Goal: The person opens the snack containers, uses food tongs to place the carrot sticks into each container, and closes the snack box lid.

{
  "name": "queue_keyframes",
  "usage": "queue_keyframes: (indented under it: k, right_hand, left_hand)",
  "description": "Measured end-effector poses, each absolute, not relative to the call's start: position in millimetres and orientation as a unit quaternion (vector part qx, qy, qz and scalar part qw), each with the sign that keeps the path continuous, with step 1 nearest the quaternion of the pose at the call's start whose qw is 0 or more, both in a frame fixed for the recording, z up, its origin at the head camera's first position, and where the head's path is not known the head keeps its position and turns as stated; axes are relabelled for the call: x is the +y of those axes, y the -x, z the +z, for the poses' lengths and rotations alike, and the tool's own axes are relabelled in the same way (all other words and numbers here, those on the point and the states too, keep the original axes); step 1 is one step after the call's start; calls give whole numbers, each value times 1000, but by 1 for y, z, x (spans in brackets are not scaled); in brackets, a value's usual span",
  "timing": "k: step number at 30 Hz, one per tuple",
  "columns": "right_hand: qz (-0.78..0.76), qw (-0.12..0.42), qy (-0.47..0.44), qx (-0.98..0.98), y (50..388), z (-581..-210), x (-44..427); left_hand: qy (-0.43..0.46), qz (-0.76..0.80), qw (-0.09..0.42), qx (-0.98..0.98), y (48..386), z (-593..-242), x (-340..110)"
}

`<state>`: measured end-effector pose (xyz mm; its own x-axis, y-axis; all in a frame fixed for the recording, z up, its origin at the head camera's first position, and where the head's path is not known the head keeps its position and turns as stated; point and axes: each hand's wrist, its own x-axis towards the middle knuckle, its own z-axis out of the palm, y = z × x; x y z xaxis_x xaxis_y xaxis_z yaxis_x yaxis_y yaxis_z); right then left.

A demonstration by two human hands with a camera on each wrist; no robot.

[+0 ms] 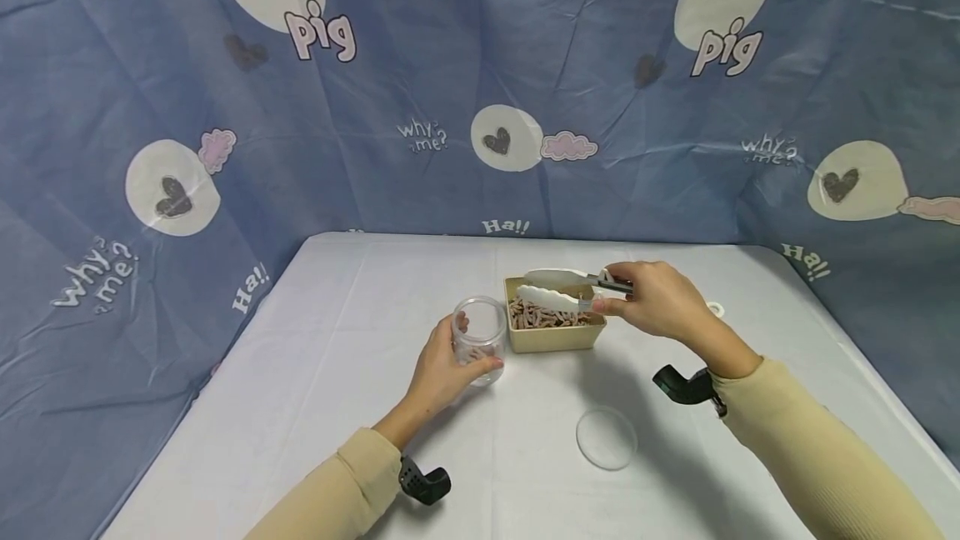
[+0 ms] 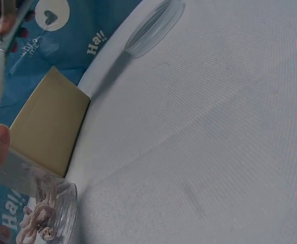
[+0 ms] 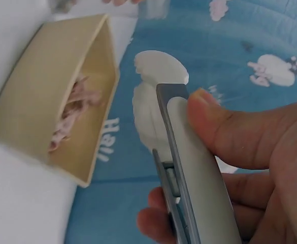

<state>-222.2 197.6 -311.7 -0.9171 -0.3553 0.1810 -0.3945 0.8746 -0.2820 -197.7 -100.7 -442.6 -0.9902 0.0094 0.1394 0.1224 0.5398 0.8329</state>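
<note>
Tongs (image 1: 558,301) spread above box (image 1: 555,342) rim; right fingers (image 1: 613,306) pinching tongs, left fingers (image 1: 482,367) gripping jar (image 1: 483,345).

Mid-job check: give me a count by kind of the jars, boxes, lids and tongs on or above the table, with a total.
Clear jar, held in the left hand: 1
Beige open box: 1
Clear round lid: 1
White-tipped tongs, held in the right hand: 1
Total: 4

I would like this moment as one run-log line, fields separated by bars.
left hand: holds clear jar, pieces inside | right hand: holds open tongs over tan box of pieces | clear ring: on table
</note>
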Motion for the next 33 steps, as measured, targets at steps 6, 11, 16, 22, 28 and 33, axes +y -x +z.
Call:
queue_keyframes:
  k: [6, 11, 16, 22, 28, 33]
  right_hand:
    - [136, 26, -179, -974, 236, -323, 205]
    - [124, 6, -183, -975, 243, -330, 207]
    - [113, -7, -175, -978, 247, -333, 205]
    - [115, -42, -173, -977, 255, -334, 200]
    - [119, -83, -190, -971, 263, -327, 200]
    - [96, -94, -181, -974, 265, -315, 199]
  left_hand:
    - [37, -478, 57, -876, 197, -442, -101]
    - [35, -477, 59, -876, 197, -442, -101]
    - [38, -479, 58, -875, 197, -442, -101]
    - [34, -480, 56, -875, 197, -442, -101]
    - [36, -485, 51, -872, 197, -443, -101]
    - [37, -481, 54, -874, 196, -442, -101]
